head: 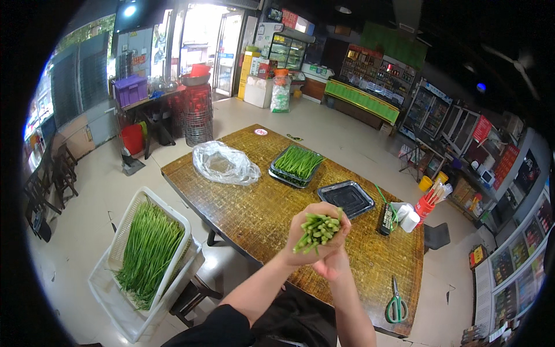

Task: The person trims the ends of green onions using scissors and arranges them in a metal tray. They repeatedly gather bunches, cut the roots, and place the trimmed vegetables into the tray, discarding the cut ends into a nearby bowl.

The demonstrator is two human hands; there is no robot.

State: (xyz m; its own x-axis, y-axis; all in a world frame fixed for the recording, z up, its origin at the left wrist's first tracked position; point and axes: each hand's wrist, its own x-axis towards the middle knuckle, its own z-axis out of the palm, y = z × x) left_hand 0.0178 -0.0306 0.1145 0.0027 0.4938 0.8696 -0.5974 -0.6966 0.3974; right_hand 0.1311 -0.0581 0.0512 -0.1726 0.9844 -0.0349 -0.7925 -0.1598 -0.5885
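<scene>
Above the wooden table (pixel 243 208), a bundle of long green vegetable stems (pixel 320 232), like flowering chives, has its pale cut ends facing up at me. My left hand (pixel 296 243) wraps around the bundle. My right hand (pixel 333 262) is also against it, from below and the right, its fingers partly hidden. Just beyond my hands lies a black plastic tray (pixel 346 198) with nothing in it. A second plastic tray (pixel 272 172), farther back, is filled with green stems (pixel 299 161). Green-handled scissors (pixel 395 306) rest near the table's right front corner.
A clear plastic bag (pixel 225 162) lies on the table's left. To the right are a remote control (pixel 385 220), a white paper roll (pixel 409 222) and a red chopstick holder (pixel 422 209). Left of the table, a white basket (pixel 184 212) of long stems sits in a larger white crate (pixel 104 299).
</scene>
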